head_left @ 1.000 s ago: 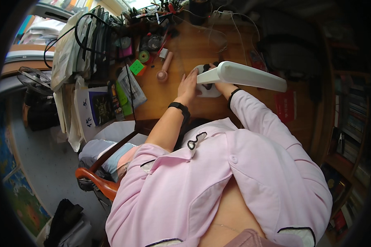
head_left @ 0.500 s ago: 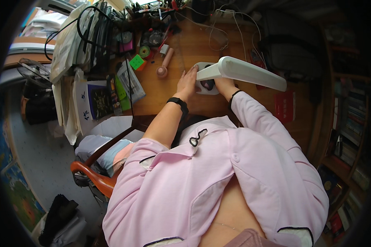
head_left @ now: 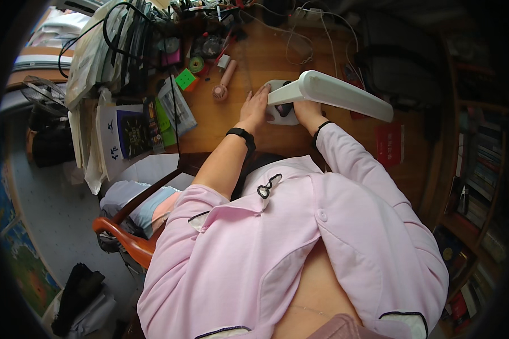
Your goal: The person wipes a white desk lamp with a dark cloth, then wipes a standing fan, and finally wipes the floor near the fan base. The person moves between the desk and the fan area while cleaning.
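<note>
A white desk lamp (head_left: 345, 95) stands on the wooden desk in front of me, its long head slanting out to the right over its rounded white base (head_left: 277, 117). My left hand (head_left: 255, 107), a black band on its wrist, grips the left edge of the base with the fingers stretched forward. On the base's right side is my right hand (head_left: 308, 114); the lamp head covers its fingers, so their grip cannot be made out. Between the hands, a dark purplish thing (head_left: 284, 108) shows on the base, partly hidden by the lamp.
Left of the lamp lie a pink handheld fan (head_left: 220, 92), a green-and-orange puzzle cube (head_left: 185, 80) and a tape roll (head_left: 196, 64). Folders (head_left: 99, 62) stack up at far left. A red booklet (head_left: 390, 144) and a dark bag (head_left: 398, 68) are on the right; white cables (head_left: 328, 42) run behind.
The whole view has shifted slightly left. Both hands stay at the lamp base, with only a slight shift of the left fingers.
</note>
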{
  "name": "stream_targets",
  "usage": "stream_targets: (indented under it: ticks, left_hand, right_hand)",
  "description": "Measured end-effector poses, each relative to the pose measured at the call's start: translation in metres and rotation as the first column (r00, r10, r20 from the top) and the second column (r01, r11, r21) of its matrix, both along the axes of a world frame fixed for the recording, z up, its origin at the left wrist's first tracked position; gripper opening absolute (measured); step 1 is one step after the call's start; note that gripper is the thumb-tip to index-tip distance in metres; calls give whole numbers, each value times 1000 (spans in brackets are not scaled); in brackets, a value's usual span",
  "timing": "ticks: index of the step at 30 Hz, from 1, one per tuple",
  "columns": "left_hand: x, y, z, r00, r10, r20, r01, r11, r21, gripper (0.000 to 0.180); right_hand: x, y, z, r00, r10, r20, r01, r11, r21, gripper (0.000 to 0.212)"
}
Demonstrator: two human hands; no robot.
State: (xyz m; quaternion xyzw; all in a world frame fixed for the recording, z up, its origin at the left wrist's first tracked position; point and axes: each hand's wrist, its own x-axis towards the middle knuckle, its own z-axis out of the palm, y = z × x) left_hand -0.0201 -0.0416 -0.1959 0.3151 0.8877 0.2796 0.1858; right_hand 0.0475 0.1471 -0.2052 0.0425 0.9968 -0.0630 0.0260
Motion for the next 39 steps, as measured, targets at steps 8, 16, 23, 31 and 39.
stream_targets:
  ticks: [8, 16, 23, 31, 39]
  left_hand:
    - [-2, 0, 1, 1000, -11, 22, 11, 1000, 0, 94]
    - [-1, 0, 1, 1000, -5, 1, 5, 1000, 4, 91]
    - [-2, 0, -4, 1000, -7, -10, 7, 1000, 25, 95]
    - [1, -1, -1, 1000, -4, -26, 5, 999, 38, 90]
    - [0, -1, 1, 1000, 9, -12, -9, 1000, 16, 87]
  right_hand:
    - [81, 3, 7, 991, 132, 15, -131, 990, -52, 32]
    - [3, 26, -28, 984, -163, 69, 176, 922, -346, 32]
    - [90, 13, -8, 986, 104, 134, -82, 984, -156, 61]
    - [-4, 24, -12, 964, -145, 222, 211, 926, -312, 39]
    - [52, 37, 11, 990, 118, -75, -125, 986, -110, 44]
